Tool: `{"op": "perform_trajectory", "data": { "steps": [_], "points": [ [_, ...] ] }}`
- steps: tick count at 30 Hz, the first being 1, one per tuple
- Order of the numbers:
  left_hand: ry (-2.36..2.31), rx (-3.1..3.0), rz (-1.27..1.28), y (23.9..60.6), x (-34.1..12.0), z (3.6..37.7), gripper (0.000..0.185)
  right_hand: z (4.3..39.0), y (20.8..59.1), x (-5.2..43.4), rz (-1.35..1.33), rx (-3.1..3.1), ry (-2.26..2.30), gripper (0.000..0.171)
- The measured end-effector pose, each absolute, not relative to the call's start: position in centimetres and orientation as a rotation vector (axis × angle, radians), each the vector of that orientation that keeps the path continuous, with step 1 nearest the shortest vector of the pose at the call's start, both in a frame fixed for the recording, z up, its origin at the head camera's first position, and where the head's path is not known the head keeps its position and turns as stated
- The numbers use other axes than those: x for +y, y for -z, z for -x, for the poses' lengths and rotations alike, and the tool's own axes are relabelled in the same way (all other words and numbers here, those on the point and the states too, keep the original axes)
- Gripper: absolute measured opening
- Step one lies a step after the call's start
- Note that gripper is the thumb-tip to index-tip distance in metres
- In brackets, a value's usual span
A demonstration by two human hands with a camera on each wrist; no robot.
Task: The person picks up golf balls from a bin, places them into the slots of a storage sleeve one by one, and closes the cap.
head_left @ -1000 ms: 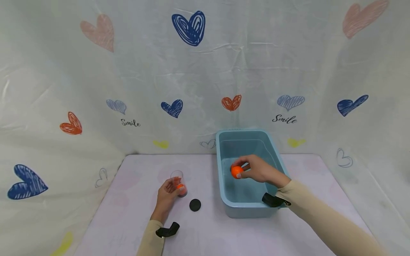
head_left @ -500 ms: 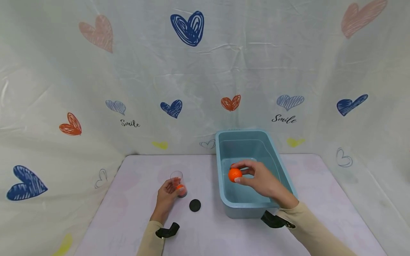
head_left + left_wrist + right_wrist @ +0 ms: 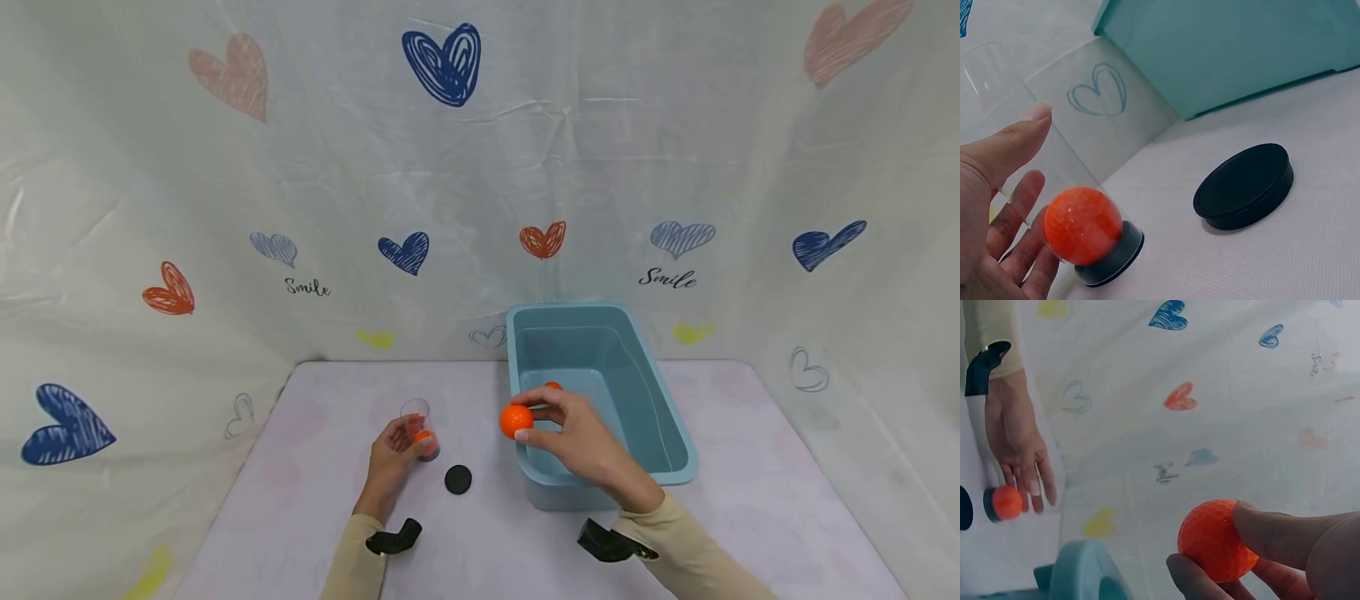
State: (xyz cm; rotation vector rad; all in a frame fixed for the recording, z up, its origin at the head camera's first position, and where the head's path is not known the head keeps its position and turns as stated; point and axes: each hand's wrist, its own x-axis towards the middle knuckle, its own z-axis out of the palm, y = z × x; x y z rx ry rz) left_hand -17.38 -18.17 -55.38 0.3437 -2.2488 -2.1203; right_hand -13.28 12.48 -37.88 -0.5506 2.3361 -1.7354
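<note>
My left hand holds a clear tube on the table, thumb on one side and fingers on the other. Inside the tube's lower end sits an orange golf ball, just above a black base. A second orange golf ball is pinched between the thumb and fingers of my right hand, over the left rim of the blue bin. Partly hidden behind that hand, another orange ball shows inside the bin.
A round black cap lies on the pale table between the tube and the bin. Behind the table hangs a white sheet printed with hearts.
My right hand has carried its golf ball leftward and toward me, from inside the bin's outline to its left rim. The left hand and tube have stayed put.
</note>
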Motion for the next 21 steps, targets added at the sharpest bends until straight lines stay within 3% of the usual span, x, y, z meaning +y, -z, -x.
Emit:
{"op": "perform_trajectory", "data": {
  "steps": [21],
  "points": [
    [2.135, -2.267, -0.401, 55.1, -18.0, 17.5, 0.054, 13.3, 39.5, 5.9, 0.519, 2.264, 1.868, 0.035]
  ]
}}
